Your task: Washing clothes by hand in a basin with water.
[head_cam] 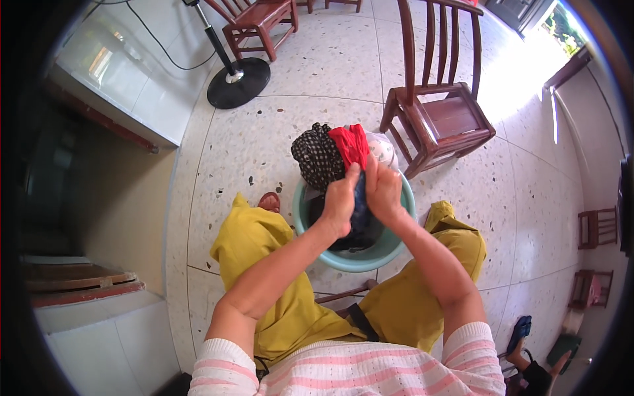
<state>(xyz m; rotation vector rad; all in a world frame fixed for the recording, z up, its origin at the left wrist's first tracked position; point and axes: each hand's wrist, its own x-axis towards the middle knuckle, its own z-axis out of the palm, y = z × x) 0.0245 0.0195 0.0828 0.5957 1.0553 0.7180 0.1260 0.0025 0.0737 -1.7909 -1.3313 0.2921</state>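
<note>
A red cloth [350,143] is gripped between my two hands above a light-green plastic basin [364,265]. My left hand [341,200] has its fingers closed on the cloth's lower part, thumb on top. Close beside it, my right hand [384,185] is closed on the same cloth, fingers partly hidden. A black-and-white checked cloth [317,154] lies bunched at the basin's far left rim. To the right of the red cloth is a white patterned fabric piece [380,148]. Dark blue fabric [364,218] hangs or lies below my hands, and black cloth lies deeper in the basin.
A wooden chair [450,119] stands just beyond the basin to the right. The round black base of a pole stand [238,83] is at the upper left, near another wooden chair [257,22]. A tiled counter [129,89] runs along the left. Another person's legs [535,369] show at lower right.
</note>
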